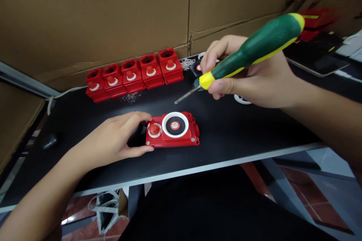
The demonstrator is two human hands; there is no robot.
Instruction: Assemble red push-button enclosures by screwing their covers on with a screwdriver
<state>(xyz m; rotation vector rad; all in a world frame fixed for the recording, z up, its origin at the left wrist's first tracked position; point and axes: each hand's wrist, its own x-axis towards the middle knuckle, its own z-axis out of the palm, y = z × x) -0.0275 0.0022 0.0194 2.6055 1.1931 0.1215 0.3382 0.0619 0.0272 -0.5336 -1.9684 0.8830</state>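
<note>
My left hand [121, 135] grips the left end of a red alarm box [158, 142], thumb on the near side and fingers on the far side. The box lies flat on the black table, with a white ring around a black speaker disc [175, 125] and a red dome light [154, 129] on its face. Screws show in its near corners. Above and to the right, my right hand [240, 71] holds a green and yellow screwdriver [263, 41]. Its metal tip points down-left and hangs in the air above the box, apart from it.
Several red boxes [135, 73] stand in a row along the cardboard wall [113, 15]. White ties [187, 64] and a black disc part lie beside them. A white ring [242, 99] rests under my right hand. The table's front edge [198, 168] runs close to me.
</note>
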